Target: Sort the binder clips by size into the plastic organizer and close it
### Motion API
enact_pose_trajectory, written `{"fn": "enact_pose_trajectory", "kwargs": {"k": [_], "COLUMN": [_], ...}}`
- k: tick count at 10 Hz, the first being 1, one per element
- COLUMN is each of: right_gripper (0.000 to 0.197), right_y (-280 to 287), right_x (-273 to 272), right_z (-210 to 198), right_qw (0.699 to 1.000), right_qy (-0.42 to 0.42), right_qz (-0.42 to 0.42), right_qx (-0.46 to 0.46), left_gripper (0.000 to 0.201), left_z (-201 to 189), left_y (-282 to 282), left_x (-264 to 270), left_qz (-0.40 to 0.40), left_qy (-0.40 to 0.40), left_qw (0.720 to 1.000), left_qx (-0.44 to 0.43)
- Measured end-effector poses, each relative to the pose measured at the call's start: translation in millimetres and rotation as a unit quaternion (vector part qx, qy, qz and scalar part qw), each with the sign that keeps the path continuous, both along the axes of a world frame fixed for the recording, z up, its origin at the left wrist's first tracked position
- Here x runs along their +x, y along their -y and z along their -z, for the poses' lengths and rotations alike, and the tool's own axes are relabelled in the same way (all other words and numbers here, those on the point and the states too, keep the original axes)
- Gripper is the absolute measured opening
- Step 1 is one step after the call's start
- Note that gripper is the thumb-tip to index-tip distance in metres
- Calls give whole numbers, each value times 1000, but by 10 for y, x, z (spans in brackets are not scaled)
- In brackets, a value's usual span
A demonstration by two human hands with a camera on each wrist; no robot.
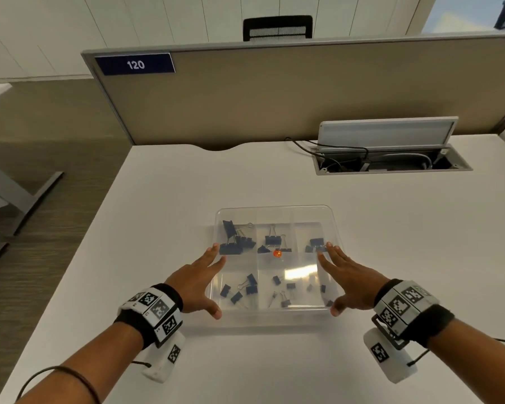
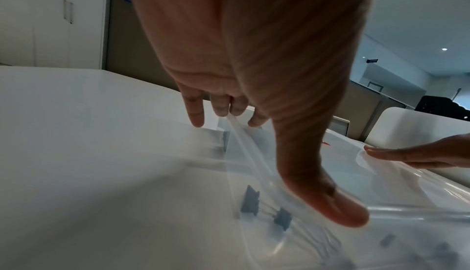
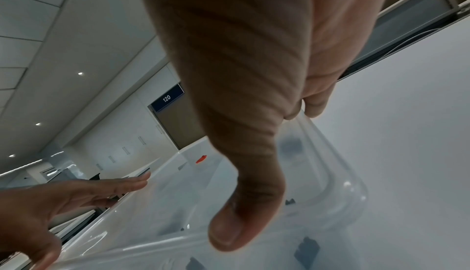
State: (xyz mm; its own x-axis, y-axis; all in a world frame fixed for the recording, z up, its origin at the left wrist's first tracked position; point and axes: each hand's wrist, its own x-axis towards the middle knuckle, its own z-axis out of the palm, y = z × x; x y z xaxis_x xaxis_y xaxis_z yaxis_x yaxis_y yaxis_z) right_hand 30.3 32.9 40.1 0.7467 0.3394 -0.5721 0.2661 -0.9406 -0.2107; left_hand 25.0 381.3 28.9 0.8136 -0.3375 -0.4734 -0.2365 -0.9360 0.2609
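Note:
A clear plastic organizer point(image 1: 274, 211) with several compartments stands on the white desk point(image 1: 172, 193). Dark blue binder clips lie inside: large ones point(image 1: 231, 237) at back left, medium ones point(image 1: 271, 239) in the back middle, small ones point(image 1: 286, 290) in front. A clear lid point(image 1: 301, 272) with an orange dot point(image 1: 277, 253) lies over the organizer's front part. My left hand point(image 1: 204, 281) lies with straight fingers along the lid's left edge, thumb point(image 2: 343, 210) on the front corner. My right hand point(image 1: 341, 278) mirrors it on the right edge, thumb point(image 3: 234, 234) at the front.
A beige partition point(image 1: 274, 91) with a "120" sign point(image 1: 134, 64) closes the desk's back. An open cable hatch point(image 1: 391, 161) with black cables sits at back right. The desk's left edge drops to the floor.

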Motion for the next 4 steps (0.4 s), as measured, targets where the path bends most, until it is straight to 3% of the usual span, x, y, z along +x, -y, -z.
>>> {"fn": "enact_pose_trajectory", "kwargs": {"k": [3, 4], "right_gripper": [100, 98], "right_y": [11, 61], "right_x": [-173, -171], "right_z": [-74, -104], "right_qw": [998, 996], "right_qy": [29, 46], "right_qz": [27, 55], "right_qx": [49, 49], "left_gripper": [123, 88], "left_z": [-15, 542], "left_y": [-30, -388], "left_x": [-126, -17], "left_qz": [-27, -48], "left_qy": [-16, 72], "left_qw": [998, 996], "left_qx": [-57, -24]}}
